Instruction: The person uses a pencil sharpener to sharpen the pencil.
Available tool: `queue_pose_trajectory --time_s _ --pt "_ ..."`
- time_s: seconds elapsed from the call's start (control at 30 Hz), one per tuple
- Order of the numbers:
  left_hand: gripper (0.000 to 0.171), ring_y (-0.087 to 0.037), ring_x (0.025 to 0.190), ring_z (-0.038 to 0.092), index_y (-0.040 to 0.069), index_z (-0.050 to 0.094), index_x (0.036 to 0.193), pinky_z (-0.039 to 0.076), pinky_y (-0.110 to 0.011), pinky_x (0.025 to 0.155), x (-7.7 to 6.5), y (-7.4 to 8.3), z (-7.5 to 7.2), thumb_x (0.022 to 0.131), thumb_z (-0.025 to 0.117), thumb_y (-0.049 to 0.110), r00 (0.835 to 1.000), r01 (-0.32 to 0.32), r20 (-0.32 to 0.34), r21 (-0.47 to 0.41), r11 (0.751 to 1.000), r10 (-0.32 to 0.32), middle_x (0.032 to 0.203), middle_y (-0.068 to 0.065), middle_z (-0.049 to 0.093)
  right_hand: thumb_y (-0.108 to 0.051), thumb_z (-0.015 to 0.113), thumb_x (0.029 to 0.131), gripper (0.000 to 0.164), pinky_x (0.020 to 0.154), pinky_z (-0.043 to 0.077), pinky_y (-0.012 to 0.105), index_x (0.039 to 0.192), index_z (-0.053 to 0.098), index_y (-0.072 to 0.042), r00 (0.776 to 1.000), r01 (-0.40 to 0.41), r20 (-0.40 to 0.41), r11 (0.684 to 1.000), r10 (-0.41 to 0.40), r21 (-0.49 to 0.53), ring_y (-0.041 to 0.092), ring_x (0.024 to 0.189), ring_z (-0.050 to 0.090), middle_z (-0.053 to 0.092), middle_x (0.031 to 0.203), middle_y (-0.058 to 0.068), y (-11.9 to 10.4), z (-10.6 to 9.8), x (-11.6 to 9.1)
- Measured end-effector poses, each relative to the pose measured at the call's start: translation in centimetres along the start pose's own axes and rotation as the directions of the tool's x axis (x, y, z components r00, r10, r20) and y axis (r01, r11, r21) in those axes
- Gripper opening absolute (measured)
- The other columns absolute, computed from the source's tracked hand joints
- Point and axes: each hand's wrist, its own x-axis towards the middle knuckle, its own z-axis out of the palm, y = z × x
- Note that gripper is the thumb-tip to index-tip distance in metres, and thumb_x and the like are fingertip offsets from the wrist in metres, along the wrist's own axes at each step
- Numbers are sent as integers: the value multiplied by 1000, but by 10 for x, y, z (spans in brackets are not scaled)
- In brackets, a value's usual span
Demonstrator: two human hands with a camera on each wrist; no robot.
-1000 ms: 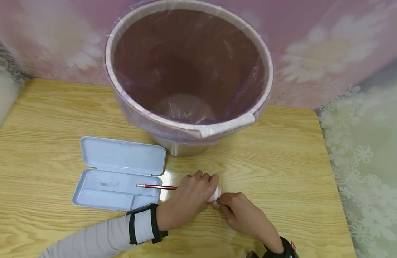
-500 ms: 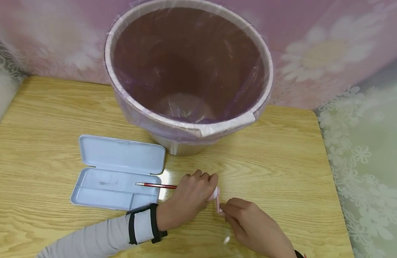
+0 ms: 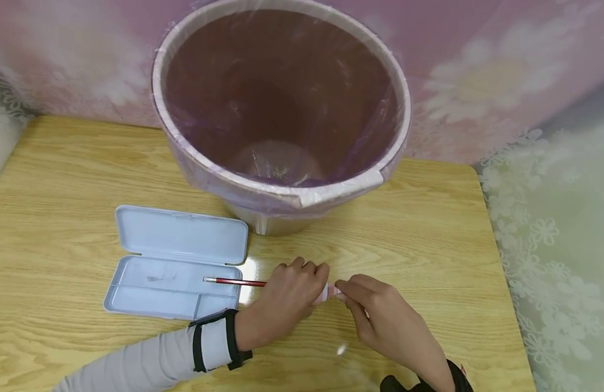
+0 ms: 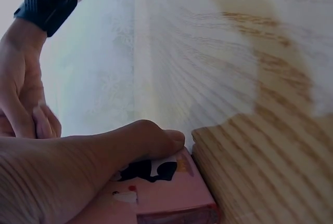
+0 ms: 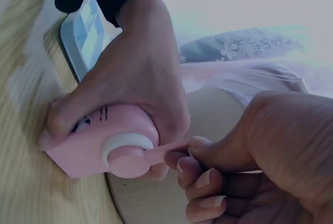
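1. No words, brand names or numbers can be read in any view.
2. The small pink plastic box-shaped sharpener [image 5: 99, 146] bears only black printed marks, picture-like, no letters legible.

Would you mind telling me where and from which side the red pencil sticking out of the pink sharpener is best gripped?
Probably the bare red shaft, pinched from above near the eraser end over the open pencil case. It lies level and free there; its other end is hidden under the left hand gripping the pink sharpener, while the right hand pinches the crank.
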Motion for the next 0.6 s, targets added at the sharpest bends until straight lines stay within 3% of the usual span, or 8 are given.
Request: queue_pose_trajectory --time_s 0.3,0.4,0.6 --pt "37 -5 51 23 19 40 70 11 -18 47 0 0 4 96 65 28 995 22 -98 18 1000 -20 54 8 30 4 62 96 20 58 42 15 112 73 1 998 -41 52 999 40 25 -4 65 41 66 86 -3 18 -4 20" --pt "35 -6 51 22 19 40 70 11 -19 47 0 0 4 94 66 24 994 27 -108 33 999 -23 54 8 29 3 61 97 21 56 40 16 113 73 -1 998 -37 58 998 34 57 -4 63 38 60 80 -6 26 -2 25" --pt "32 -6 50 37 17 53 85 16 -18 44 0 -2 2 74 82 26 1000 9 -25 29 1000 -8 57 8 40 0 59 99 21 56 39 17 113 73 -6 996 -57 70 989 47 137 -4 61 38 60 79 -4 42 4 32"
